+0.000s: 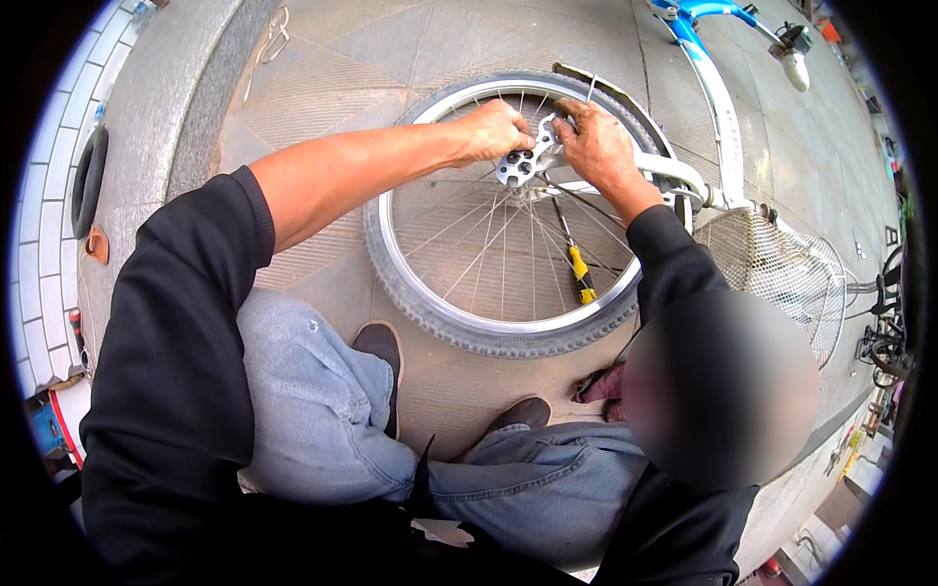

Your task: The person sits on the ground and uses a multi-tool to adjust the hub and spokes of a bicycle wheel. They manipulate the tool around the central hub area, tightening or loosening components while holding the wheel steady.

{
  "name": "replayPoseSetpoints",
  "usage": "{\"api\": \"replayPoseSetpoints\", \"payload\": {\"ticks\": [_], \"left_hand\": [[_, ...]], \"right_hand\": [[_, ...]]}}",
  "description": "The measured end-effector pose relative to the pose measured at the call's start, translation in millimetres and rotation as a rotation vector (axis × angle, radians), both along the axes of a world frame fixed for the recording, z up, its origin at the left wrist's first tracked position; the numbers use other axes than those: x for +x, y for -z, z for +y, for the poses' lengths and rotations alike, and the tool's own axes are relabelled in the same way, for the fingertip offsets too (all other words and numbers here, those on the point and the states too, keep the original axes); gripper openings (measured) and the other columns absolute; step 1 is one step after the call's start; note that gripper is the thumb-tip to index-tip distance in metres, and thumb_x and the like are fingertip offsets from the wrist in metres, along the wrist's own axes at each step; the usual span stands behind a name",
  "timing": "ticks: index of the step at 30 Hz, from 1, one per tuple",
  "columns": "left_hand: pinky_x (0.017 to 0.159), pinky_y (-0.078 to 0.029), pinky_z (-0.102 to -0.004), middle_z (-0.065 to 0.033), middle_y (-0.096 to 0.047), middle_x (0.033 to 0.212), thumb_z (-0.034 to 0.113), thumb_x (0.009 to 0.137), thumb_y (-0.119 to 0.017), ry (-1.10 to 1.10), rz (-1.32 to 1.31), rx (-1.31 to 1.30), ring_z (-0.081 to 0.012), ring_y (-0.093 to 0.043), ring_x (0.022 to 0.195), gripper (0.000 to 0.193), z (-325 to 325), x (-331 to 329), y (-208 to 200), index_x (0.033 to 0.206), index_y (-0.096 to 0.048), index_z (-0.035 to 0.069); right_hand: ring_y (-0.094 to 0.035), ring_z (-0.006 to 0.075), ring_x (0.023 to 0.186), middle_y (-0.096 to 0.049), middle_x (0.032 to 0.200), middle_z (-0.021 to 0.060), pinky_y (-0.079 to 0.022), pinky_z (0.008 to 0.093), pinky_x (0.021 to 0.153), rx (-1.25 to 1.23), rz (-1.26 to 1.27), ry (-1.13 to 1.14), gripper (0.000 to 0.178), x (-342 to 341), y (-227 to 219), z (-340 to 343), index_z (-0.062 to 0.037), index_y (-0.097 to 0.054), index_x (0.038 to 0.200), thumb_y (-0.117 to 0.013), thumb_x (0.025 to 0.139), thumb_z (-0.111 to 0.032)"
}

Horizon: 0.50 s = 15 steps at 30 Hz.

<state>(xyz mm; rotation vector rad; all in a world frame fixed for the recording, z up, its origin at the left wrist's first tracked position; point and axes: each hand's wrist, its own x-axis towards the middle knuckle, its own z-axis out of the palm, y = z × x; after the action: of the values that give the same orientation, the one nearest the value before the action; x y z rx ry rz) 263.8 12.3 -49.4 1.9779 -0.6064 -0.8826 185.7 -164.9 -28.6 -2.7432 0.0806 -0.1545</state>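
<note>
A bicycle wheel [430,293] with a grey tyre, silver rim and thin spokes lies in front of me, still mounted in a white fork [674,171]. My left hand [493,132] rests on the silver hub [518,166] from the left, fingers curled on it. My right hand [598,145] grips a small metal part at the hub's upper right side. What exactly the fingers pinch is hidden. A screwdriver with a yellow handle [580,269] lies under the spokes on the paving.
The blue and white bicycle frame [708,78] runs off to the upper right, with a wire basket [782,269] at the right. My shoes [381,347] stand by the tyre. A stone kerb [166,107] curves on the left. Tools lie at the far left edge.
</note>
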Motion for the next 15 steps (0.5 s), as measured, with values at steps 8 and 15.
{"api": "replayPoseSetpoints", "payload": {"ticks": [8, 15], "left_hand": [[0.076, -0.05, -0.0346, -0.0157, -0.072, 0.087, 0.021, 0.083, -0.069, 0.15, -0.127, 0.04, -0.0214, -0.066, 0.082, 0.028, -5.6, -3.0, -15.0, 0.099, -0.074, -0.002], [0.074, -0.052, -0.0367, -0.0164, -0.072, 0.084, 0.021, 0.082, -0.069, 0.245, -0.279, 0.058, -0.0235, -0.067, 0.078, 0.027, -6.1, -3.1, -14.0, 0.097, -0.074, -0.001]], "right_hand": [[-0.066, 0.0337, 0.104, -0.069, 0.108, 0.0155, -0.051, 0.0433, 0.091, 0.01, 0.114, -0.062, 0.038, -2.6, -2.1, -10.4, -0.0094, -0.074, 0.11, -0.071, 0.084, -0.037], [-0.066, 0.033, 0.105, -0.07, 0.11, 0.0141, -0.051, 0.043, 0.091, 0.007, 0.184, -0.194, 0.05, -17.7, -21.6, -12.9, -0.007, -0.073, 0.11, -0.079, 0.075, -0.041]]}}
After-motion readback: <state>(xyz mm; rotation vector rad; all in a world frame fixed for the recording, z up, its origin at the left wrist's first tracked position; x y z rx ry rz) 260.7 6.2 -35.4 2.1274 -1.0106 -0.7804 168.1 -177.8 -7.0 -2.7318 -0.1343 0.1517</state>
